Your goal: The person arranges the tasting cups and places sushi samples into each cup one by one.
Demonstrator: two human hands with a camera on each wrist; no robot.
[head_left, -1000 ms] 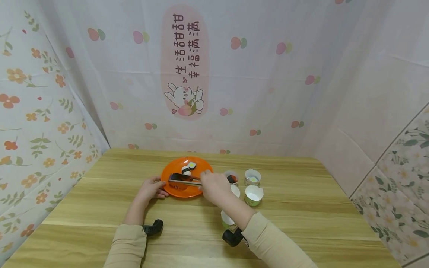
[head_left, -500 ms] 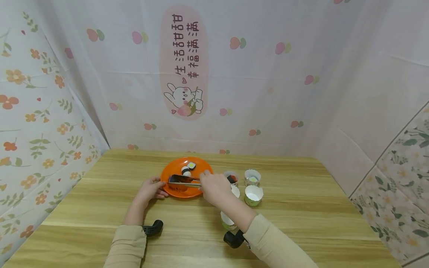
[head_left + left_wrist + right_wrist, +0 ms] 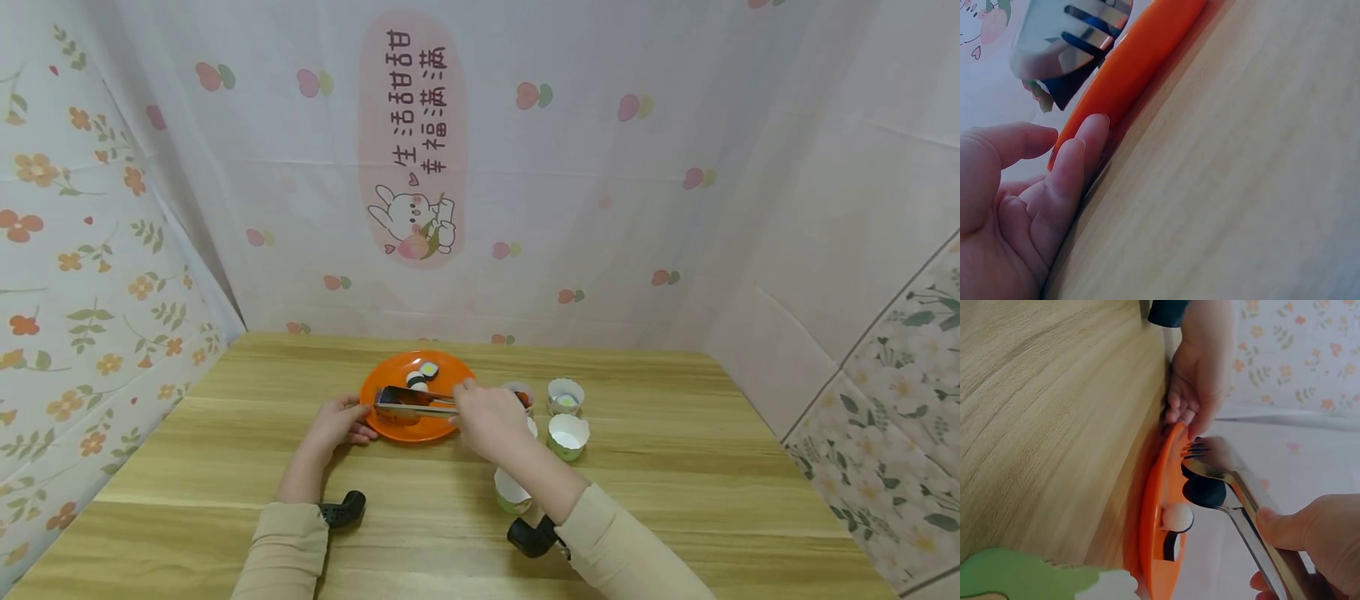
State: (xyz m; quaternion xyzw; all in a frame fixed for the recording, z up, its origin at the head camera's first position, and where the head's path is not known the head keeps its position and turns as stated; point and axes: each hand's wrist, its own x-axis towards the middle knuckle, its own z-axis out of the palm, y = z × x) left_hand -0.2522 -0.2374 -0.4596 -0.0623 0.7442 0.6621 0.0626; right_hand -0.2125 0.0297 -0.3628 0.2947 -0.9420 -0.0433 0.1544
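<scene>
My left hand pinches the left rim of an orange plate, thumb above and fingers beneath. Metal serving tongs are gripped in my right hand, their slotted, fork-like head low over the plate's left part. In the left wrist view a dark piece with a green and reddish end shows at the tongs' head; I cannot tell whether it is clamped. Farther back on the plate lie a white toy sushi piece with a black band and a sushi roll with a yellow centre.
Several paper cups stand right of the plate, partly behind my right forearm. The back right cup holds a white and yellow piece, its neighbour a red and black one. The cup in front shows a white inside. A curtain hangs behind the table.
My right hand and the tongs' handle have shifted slightly right, while the tongs' head stays over the plate's left part. My left hand and the plate have stayed in place.
</scene>
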